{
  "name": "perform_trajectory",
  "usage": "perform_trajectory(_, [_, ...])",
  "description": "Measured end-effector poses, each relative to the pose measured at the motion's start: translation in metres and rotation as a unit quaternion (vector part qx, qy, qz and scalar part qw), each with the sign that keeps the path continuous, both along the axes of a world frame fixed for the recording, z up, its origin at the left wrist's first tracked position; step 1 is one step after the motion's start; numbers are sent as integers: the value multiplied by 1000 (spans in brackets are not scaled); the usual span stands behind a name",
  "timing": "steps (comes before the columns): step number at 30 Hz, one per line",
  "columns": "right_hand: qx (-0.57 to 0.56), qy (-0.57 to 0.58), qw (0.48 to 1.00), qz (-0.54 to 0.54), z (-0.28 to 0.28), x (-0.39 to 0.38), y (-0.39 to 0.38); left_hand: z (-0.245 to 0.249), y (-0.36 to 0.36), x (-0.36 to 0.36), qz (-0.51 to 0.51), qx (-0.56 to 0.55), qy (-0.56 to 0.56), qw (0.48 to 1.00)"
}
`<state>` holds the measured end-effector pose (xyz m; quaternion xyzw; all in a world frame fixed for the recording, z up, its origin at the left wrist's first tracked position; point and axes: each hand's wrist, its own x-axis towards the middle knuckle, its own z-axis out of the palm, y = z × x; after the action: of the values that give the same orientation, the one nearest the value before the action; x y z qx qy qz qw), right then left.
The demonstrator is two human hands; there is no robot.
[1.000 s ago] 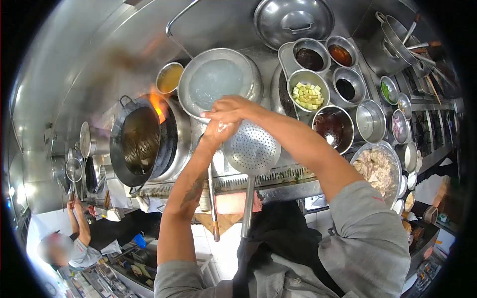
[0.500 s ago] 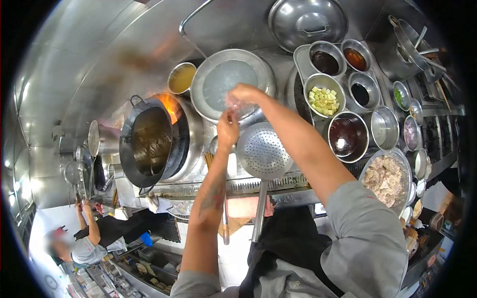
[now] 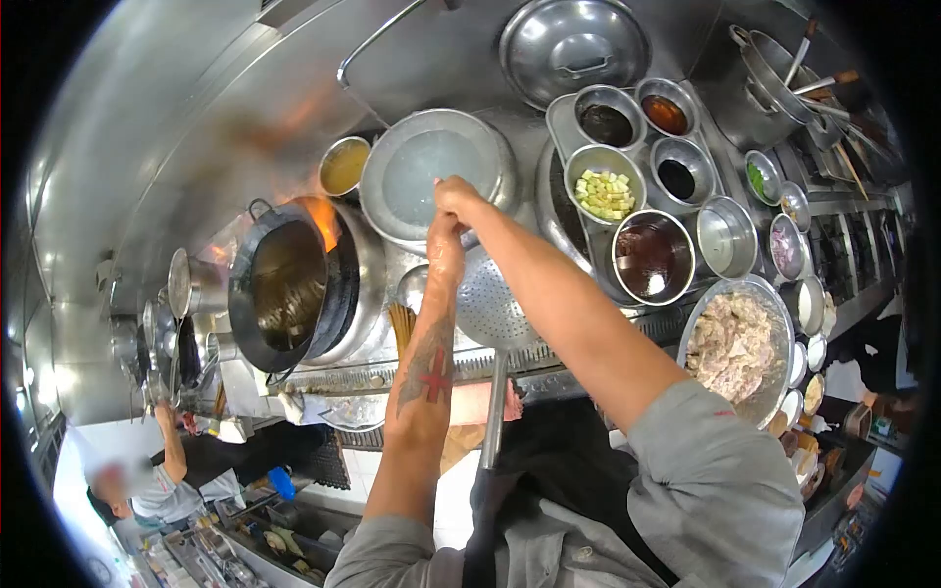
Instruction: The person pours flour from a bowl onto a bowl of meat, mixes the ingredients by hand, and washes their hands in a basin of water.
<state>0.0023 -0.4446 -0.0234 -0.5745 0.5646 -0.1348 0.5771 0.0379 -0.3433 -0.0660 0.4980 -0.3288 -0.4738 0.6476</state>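
My left hand (image 3: pixel 446 238) and my right hand (image 3: pixel 459 200) meet above the near edge of a wide metal pot of cloudy water (image 3: pixel 431 176). The right fingers are closed against the top of my left hand; what they hold, if anything, is hidden. My left fingers are mostly covered. Just behind my left forearm lies a perforated strainer (image 3: pixel 495 304), its handle pointing toward my body. A metal ladle (image 3: pixel 413 287) is partly visible left of my left wrist.
A wok of dark oil (image 3: pixel 290 279) stands at the left beside a flame (image 3: pixel 321 221). Sauce bowls and cut vegetables (image 3: pixel 604 195) are at the right, near a large bowl of raw meat (image 3: pixel 730 348). Another person (image 3: pixel 162 485) works at the lower left.
My hands have closed together and the splashing between them is no longer visible. The whole view has shifted slightly, with the right-side bowls now further left. The other person's arms have changed position.
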Motion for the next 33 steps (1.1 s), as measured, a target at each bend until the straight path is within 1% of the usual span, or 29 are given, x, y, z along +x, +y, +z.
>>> perform_trajectory(1, [2, -7, 1000, 6, -2, 6, -5, 12, 6, 4, -12, -33, 141, 989])
perform_trajectory(2, [-48, 8, 998, 33, -4, 9, -14, 23, 22, 8, -34, -53, 329, 942])
perform_trajectory(4, [-88, 15, 994, 60, -47, 25, -34, 27, 35, 20, -10, -33, 376, 926])
perform_trajectory(5, [-256, 63, 959, 101, -98, 38, -46, 24, 37, 24, 9, -20, 432, 902])
perform_trajectory(6, [-414, 111, 893, 136, -132, 46, -51, 19, 36, 30, 40, -14, 413, 910])
perform_trajectory(7, [-415, 111, 893, 137, -108, 38, -51, 12, 29, 39, 41, -15, 414, 909])
perform_trajectory(8, [-260, 55, 939, 217, -83, 26, -52, 6, 23, 47, 99, 18, 374, 922])
perform_trajectory(9, [-96, 0, 952, 290, -58, 15, -47, -5, 15, 55, 156, 52, 334, 928])
perform_trajectory(10, [-96, 4, 952, 292, -49, 11, -39, -21, 1, 64, 185, 59, 324, 926])
perform_trajectory(11, [112, -159, 958, 212, -42, 11, -28, -19, -7, 60, 186, 59, 329, 924])
perform_trajectory(12, [306, -311, 893, 113, -35, 11, -20, -10, -19, 53, 178, 81, 299, 934])
perform_trajectory(13, [300, -307, 896, 110, -31, 9, -11, -11, -30, 48, 167, 101, 270, 943])
perform_trajectory(14, [331, -336, 881, 39, -27, 7, -1, -23, -33, 58, 31, 54, 403, 913])
perform_trajectory(15, [360, -364, 859, -31, -25, 5, 3, -6, -37, 43, 25, 51, 405, 912])
perform_trajectory(16, [349, -397, 849, -14, -48, 0, 1, 25, -35, 21, -12, 71, 392, 917])
perform_trajectory(17, [256, -361, 894, -61, -53, -6, 6, 45, -28, 9, -41, 89, 373, 923])
perform_trajectory(18, [162, -326, 926, -98, -51, -5, 14, 6, -39, 26, -72, 117, 276, 951])
perform_trajectory(19, [14, -48, 999, -1, -18, -15, 22, -38, -54, 48, -95, 146, 178, 968])
perform_trajectory(20, [-253, -6, 967, 25, -50, -11, 23, -45, -64, 49, -70, 140, 206, 966])
perform_trajectory(21, [-263, 18, 963, 54, -34, -18, 28, -48, -68, 43, -49, 133, 236, 961])
perform_trajectory(23, [-307, 99, 940, 110, 9, -35, 47, 2, -50, 16, 104, 138, 190, 966])
perform_trajectory(24, [-345, 154, 916, 134, 23, -41, 53, 15, -38, 10, 77, 191, 88, 975])
perform_trajectory(25, [-476, 135, 845, 205, -31, -50, 30, 23, -25, 6, 48, 245, -15, 968])
perform_trajectory(27, [-483, 176, 813, 275, -37, -63, 40, 9, -3, 0, -31, 319, -101, 942])
perform_trajectory(28, [-366, 238, 859, 268, 6, -75, 62, 16, 18, -1, -28, 311, -102, 945])
perform_trajectory(29, [-378, 241, 854, 264, 16, -70, 74, 20, 41, -6, -10, 264, -90, 960])
perform_trajectory(31, [-452, 239, 846, 151, 12, -81, 102, 13, 83, -5, 1, 212, -67, 975])
perform_trajectory(32, [-410, 272, 853, 176, 12, -87, 114, 4, 102, 10, 48, 114, -214, 969])
perform_trajectory(33, [-411, 282, 850, 171, 23, -93, 154, -11, 127, 19, 90, 16, -350, 932])
